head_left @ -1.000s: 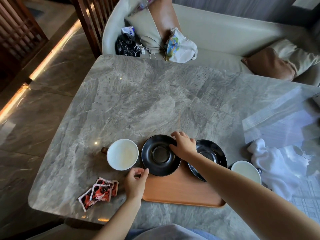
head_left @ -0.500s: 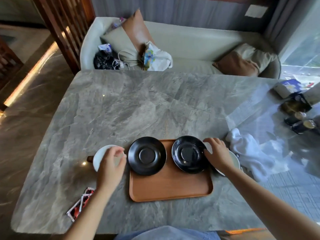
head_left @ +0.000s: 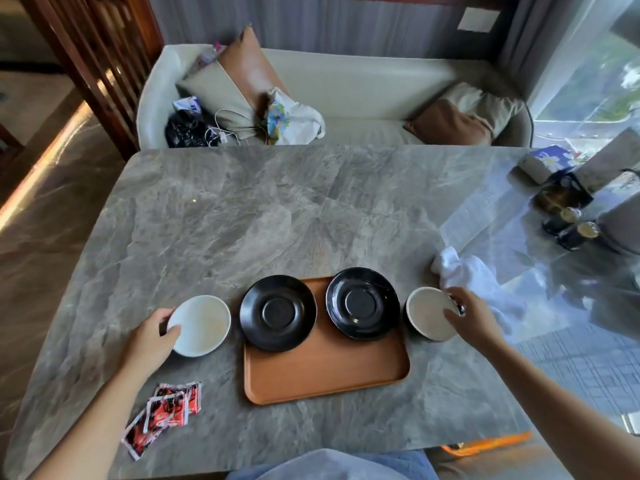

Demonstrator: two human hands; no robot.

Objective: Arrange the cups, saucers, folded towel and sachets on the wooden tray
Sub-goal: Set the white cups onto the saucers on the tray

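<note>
Grey marble tabletop (head_left: 242, 220) is filling the view, with a cushioned sofa sitting beyond its far edge. At the near left, red sachets (head_left: 162, 415) are lying in a loose pile off the tray, probably waiting for last. Just beyond them, the left hand (head_left: 152, 337) is curling around the left cup (head_left: 200, 325), thumb over the rim and fingers on the hidden outer side, seemingly gripping it for a lift. Next, 2 black saucers are sitting side by side along the far edge of the wooden tray (head_left: 325, 372): the left saucer (head_left: 278, 313) is overhanging the tray's rim, the right saucer (head_left: 363, 303) is lying more fully inside, both bare and ready to receive cups. The right hand (head_left: 472, 317) is pinching the rim of the right cup (head_left: 429, 313), which is standing just beside the tray. Furthest right, the white towel (head_left: 481, 289) is lying crumpled, not yet folded.
</note>
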